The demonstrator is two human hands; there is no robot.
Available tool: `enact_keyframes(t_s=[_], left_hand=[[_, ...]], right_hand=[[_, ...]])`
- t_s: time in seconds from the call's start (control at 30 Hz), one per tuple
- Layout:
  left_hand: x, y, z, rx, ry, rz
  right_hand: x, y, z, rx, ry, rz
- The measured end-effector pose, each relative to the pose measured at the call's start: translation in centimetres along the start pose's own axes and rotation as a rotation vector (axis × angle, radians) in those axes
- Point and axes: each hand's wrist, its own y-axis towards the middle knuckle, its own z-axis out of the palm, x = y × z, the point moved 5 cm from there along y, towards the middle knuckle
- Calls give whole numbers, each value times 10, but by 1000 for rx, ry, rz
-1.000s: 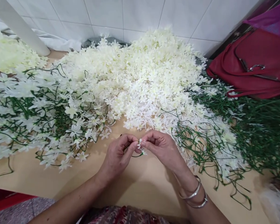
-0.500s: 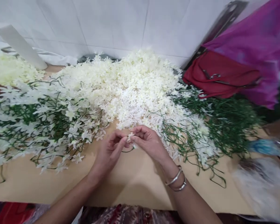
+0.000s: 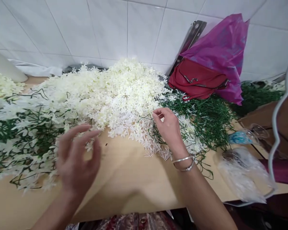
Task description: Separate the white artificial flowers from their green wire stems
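Tan tabletop (image 3: 127,179) — heaped flowers (image 3: 132,88), creamy white, star-petalled

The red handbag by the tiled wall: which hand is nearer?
Right. The right hand is in front of the red handbag and left of it; the left hand is much farther to its left.

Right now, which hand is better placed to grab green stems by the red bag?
Probably the right hand: it's close to those stems, while the left hand is farther off, by the white flowers.
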Motion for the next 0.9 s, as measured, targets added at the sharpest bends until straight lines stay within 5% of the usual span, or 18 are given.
enact_keyframes(t_s=[0.1,0.2,0.3,0.53,0.67,0.9], left_hand=[[-20,-11,61,257,-28,115],[-19,-27,84,413,-78,122],[-9,-40,87,436,-126,84],[-3,-41,88,416,-238,-15],[-2,-35,85,366,-281,-67],[5,-35,83,371,-403,-235]], right_hand=[[-19,20,15,75,-125,27],[-29,25,24,124,-138,35],[-34,24,9,38,-72,57],[-25,26,-66,-351,320,-40],[-1,14,-88,-514,109,-150],[42,-31,-30,-201,-181,-483]])
